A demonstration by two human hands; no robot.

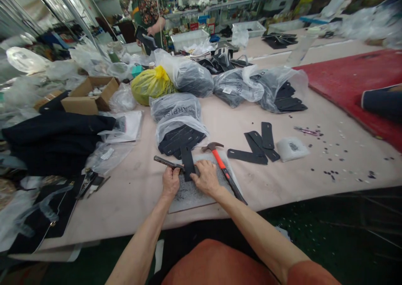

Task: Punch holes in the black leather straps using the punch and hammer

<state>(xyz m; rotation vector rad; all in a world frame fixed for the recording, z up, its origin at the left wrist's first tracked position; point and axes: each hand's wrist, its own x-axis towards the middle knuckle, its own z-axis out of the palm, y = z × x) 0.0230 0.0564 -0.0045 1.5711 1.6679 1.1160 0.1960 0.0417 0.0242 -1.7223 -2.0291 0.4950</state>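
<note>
My left hand [171,181] is closed at the near side of the work board, its fingers on a dark metal rod-shaped tool [166,162] that points out to the left. A black strap piece [187,161] with a small slot near its far end lies between my hands. My right hand [207,178] grips its right edge, thumb near the lower end. Under both hands is a grey, worn board [194,195]. Just right of my right hand rests a claw hammer [221,163] with a red and black handle, its head pointing away.
An opened plastic bag [176,107] of black strap pieces sits beyond my hands. Loose strap pieces [257,145], a small clear bag [292,149], pink-handled snips [306,130] and scattered small discs lie rightward. Dark fabric [56,138] is piled left. Another person [149,17] stands across.
</note>
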